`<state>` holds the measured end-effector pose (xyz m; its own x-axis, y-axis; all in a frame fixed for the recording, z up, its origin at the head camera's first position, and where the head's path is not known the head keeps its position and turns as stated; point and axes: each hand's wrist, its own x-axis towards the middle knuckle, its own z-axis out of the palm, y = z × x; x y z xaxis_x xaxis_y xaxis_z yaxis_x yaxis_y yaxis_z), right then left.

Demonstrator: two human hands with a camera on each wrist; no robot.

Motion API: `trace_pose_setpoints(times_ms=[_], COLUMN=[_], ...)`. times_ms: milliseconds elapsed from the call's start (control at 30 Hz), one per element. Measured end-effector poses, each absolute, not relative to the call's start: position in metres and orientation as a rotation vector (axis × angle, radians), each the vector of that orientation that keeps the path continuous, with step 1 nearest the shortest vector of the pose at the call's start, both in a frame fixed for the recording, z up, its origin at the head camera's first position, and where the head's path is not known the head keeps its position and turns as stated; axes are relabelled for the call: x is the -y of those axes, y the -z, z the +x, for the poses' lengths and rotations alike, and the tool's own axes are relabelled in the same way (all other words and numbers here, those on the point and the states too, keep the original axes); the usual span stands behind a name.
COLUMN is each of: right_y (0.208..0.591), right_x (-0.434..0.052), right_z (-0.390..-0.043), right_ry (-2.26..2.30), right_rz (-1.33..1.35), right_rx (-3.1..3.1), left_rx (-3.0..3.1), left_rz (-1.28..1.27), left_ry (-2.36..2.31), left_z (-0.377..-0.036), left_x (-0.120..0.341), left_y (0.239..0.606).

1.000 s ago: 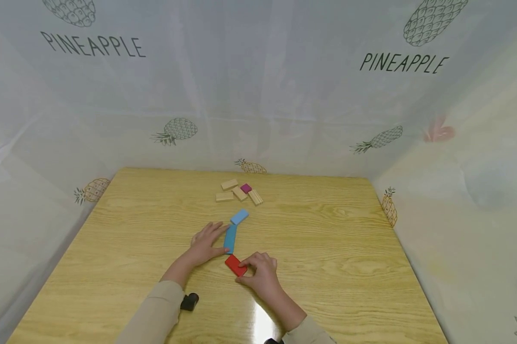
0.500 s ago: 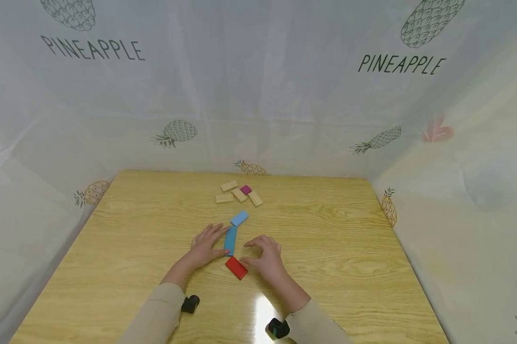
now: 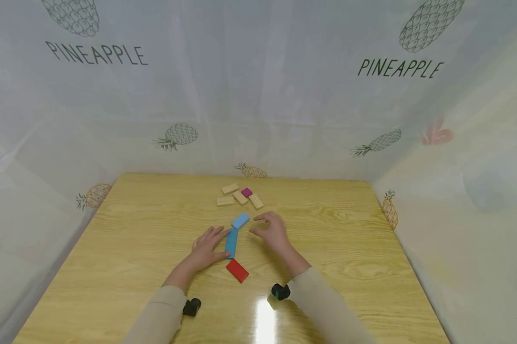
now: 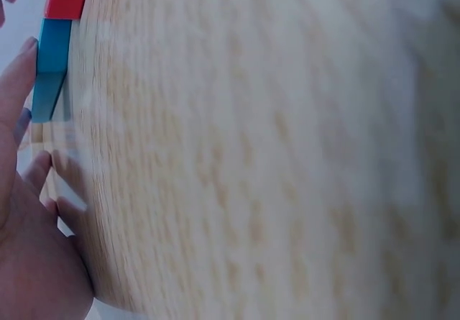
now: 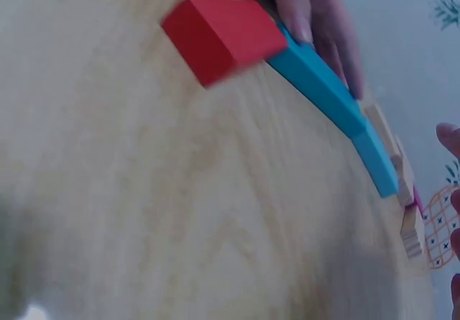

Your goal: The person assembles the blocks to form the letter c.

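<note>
Left hand (image 3: 206, 248), fingers spread, touches the blue block (image 3: 231, 244), probably steadying it between the red block (image 3: 237, 271) by its thumb and the light-blue block (image 3: 240, 220) beyond; the empty right hand (image 3: 276, 234), fingers parted, seems just clear of that.

The sleeved left forearm (image 3: 161, 308) is slanting in from the near left, and the left hand (image 3: 207, 249) is showing its back, thumb and fingers spreading apart toward the right. The sleeved right forearm (image 3: 327, 303) is angling in from the near right; the right hand (image 3: 274, 233) is lying slightly farther off, thumb and index finger curving leftward with their tips apart.
</note>
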<state>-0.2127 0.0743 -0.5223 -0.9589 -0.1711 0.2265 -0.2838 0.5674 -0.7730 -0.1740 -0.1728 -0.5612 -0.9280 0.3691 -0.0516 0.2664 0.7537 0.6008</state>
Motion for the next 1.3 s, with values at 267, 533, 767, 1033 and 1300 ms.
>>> trace_pose_setpoints(times_ms=[267,533,767,1033,1300], right_y=[0.524,0.530,0.537,0.546,0.547], right_x=[-0.073,-0.071,-0.068,-0.065,-0.063], right_z=[-0.249,-0.272,-0.285,-0.295,-0.298], right_ry=[-1.425,-1.382,-1.360,-1.278,-1.200], right_rz=[0.310,0.336,0.321,0.242,0.222], right_rx=[2.725,2.768,2.811,2.860,2.866], left_rx=[-2.773,-2.783,-2.783,-2.773,-2.779], left_rz=[0.515,0.525,0.517,0.513,0.514], left_ry=[-0.943,-0.934,-0.945,-0.970,-0.980], left_z=[-0.174,-0.173,-0.171,-0.171,-0.172], left_x=[0.174,0.176,0.175,0.173,0.174], left_y=[0.561,0.559,0.559,0.560,0.561])
